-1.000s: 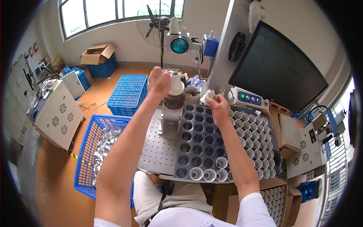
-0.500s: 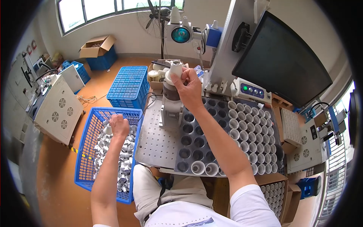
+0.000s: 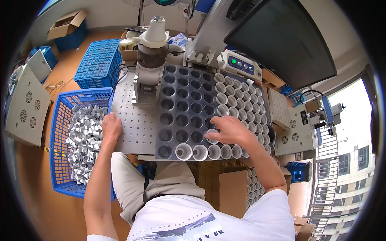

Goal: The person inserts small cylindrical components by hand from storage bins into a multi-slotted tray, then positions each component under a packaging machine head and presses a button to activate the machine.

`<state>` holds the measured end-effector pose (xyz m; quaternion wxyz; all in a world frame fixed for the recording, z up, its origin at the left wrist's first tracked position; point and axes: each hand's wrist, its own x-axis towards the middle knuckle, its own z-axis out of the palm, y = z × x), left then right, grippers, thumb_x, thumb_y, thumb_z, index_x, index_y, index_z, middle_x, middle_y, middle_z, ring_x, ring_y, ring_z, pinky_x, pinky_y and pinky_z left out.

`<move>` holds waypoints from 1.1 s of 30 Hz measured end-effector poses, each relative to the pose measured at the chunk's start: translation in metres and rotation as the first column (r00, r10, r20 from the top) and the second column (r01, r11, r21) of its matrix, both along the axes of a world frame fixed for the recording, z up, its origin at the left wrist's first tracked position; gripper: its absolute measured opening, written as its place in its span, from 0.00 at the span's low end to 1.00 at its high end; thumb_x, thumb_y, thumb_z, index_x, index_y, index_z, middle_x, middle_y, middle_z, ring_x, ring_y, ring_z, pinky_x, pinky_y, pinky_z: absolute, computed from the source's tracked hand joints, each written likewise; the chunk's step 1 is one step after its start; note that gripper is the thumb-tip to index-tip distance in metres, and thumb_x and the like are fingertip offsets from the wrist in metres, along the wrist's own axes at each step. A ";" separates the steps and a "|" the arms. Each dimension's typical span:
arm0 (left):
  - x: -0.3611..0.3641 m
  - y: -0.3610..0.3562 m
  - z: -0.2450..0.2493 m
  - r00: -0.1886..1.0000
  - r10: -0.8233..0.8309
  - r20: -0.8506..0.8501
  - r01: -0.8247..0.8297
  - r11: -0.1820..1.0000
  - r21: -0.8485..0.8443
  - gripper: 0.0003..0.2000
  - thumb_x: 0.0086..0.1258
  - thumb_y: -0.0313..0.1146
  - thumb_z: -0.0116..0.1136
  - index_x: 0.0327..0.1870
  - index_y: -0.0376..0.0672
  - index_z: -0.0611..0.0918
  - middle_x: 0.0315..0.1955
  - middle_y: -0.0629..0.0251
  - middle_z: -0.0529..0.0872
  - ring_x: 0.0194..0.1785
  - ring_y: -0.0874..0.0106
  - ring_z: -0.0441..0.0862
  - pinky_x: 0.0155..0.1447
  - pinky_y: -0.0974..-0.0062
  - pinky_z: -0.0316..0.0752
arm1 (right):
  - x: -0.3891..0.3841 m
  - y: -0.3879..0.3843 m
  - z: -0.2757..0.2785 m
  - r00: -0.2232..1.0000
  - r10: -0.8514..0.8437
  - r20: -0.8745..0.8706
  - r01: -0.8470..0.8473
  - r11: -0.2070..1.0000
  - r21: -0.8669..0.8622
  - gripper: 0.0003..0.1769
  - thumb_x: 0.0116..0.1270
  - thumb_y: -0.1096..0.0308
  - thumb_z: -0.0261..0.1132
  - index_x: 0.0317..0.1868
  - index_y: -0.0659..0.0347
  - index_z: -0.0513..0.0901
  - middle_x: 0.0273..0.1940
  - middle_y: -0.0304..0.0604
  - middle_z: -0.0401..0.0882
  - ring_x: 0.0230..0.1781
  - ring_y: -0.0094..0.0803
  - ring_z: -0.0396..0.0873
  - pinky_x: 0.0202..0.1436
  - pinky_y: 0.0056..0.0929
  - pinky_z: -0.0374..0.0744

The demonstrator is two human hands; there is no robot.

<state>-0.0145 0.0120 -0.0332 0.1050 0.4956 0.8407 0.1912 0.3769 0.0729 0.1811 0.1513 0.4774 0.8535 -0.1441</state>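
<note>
My right hand is at the black tray, fingers closed on a white plastic cup at one of the holes. White cups stand in the tray's front row and right-hand columns; many holes further left show dark. My left hand is curled closed at the right rim of the blue basket, over the edge of the perforated metal plate; whatever its fingers hold is hidden. Small white-grey plastic cups fill the basket. A white cone-shaped part sits upright on the rotary fixture, with no hand on it.
A dark monitor and a control box with a lit green button stand behind the tray. Left of the fixture is a blue crate. Below the tray's front edge sits a cardboard box with more cups.
My right hand has come from the cone on the fixture down to the tray's front rows. My left hand has left the basket's contents for its right rim. The view has tilted down and shifted right.
</note>
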 end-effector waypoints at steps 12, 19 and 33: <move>-0.001 -0.006 -0.001 0.998 0.056 0.034 -0.057 0.998 0.034 0.13 0.65 0.34 0.51 0.42 0.32 0.79 0.43 0.40 0.81 0.51 0.45 0.78 0.59 0.52 0.72 | -0.014 0.049 0.023 0.890 -0.204 -0.408 0.151 0.976 -0.160 0.27 0.53 0.54 0.70 0.48 0.66 0.80 0.34 0.48 0.82 0.36 0.36 0.81 0.43 0.33 0.77; -0.005 -0.004 -0.006 0.999 0.046 0.002 -0.046 0.997 0.064 0.13 0.63 0.33 0.52 0.40 0.31 0.80 0.42 0.38 0.82 0.51 0.45 0.79 0.60 0.53 0.72 | -0.038 0.132 -0.104 0.357 -0.189 -0.915 0.199 0.972 -0.123 0.25 0.53 0.66 0.73 0.50 0.65 0.79 0.39 0.43 0.82 0.40 0.30 0.80 0.46 0.28 0.78; 0.000 -0.008 0.000 0.999 0.034 -0.035 -0.032 0.999 0.043 0.13 0.64 0.34 0.51 0.40 0.31 0.80 0.42 0.41 0.82 0.50 0.47 0.79 0.58 0.53 0.73 | -0.048 0.116 -0.103 0.368 -0.172 -0.914 0.318 0.947 -0.050 0.25 0.58 0.61 0.74 0.52 0.65 0.80 0.43 0.48 0.85 0.41 0.34 0.82 0.49 0.30 0.79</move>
